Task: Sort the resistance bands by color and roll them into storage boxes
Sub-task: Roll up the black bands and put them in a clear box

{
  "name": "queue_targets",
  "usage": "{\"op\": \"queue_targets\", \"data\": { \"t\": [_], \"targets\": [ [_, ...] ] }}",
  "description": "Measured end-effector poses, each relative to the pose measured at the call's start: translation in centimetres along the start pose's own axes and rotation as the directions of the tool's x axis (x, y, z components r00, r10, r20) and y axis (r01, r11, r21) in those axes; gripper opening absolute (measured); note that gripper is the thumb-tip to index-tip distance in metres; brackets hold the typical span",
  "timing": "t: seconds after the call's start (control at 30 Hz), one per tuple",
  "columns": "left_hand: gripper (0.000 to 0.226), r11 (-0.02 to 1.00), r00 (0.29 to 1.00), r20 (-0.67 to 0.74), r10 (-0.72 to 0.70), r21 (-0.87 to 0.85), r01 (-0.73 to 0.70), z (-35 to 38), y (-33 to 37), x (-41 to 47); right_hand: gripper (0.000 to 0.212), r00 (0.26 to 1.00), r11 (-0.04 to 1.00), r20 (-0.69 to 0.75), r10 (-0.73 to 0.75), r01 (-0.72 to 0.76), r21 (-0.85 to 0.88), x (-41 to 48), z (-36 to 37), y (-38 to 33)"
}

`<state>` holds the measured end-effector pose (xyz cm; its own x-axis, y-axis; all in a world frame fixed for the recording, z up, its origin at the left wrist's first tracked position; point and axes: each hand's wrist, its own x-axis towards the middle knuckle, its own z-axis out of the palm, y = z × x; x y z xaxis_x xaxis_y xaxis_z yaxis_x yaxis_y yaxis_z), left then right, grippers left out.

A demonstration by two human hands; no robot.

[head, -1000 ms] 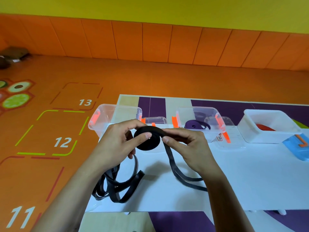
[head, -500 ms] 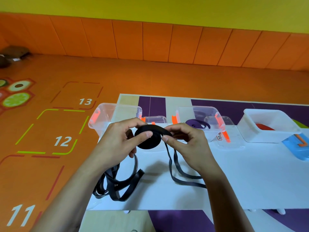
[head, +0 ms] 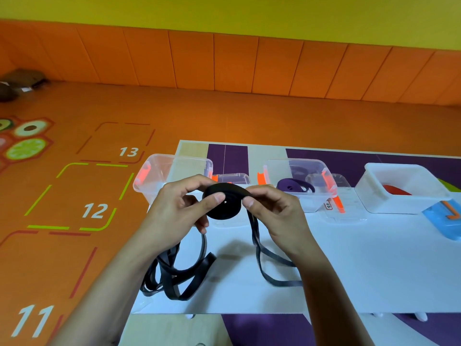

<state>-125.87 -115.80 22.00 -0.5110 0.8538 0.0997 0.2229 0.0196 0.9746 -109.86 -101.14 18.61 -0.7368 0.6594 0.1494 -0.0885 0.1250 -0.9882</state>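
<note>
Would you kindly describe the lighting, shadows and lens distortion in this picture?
Head view: soft, even light; a faint shadow on the white table below the black roll held by the left hand and right hand. Head view: wide-angle distortion bows the wall panels and fans their seams; no marked blur.

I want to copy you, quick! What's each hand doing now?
Left hand: holds the coiled black resistance band.
Right hand: pinches that band's coil edge.
</note>
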Motion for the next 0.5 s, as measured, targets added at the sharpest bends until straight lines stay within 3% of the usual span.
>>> {"op": "queue_targets", "data": {
  "t": [0.17,0.27,0.4,0.5],
  "targets": [
    [0.021,0.998,0.999,-0.049,-0.008,-0.07,0.004,0.8,-0.8,0.2,0.012,0.997,0.998,-0.073,0.017,-0.013,0.054,-0.1,0.9,-0.2],
    [0.024,0.985,0.997,0.012,-0.079,-0.156,0.08,1.4,-1.3,0.2,0.019,0.992,0.998,-0.118,0.054,-0.049,0.043,0.4,0.8,0.4],
    [0.02,0.966,0.977,0.155,-0.15,-0.188,0.178,1.5,-1.6,0.1,0.026,0.985,0.961,0.003,0.175,-0.171,0.215,0.2,-0.3,1.3],
    [0.014,0.948,0.965,0.176,-0.193,-0.221,0.23,1.6,-1.9,-0.1,0.019,0.976,0.955,0.052,0.21,-0.217,0.201,0.0,-0.6,1.6]
  ]
}}
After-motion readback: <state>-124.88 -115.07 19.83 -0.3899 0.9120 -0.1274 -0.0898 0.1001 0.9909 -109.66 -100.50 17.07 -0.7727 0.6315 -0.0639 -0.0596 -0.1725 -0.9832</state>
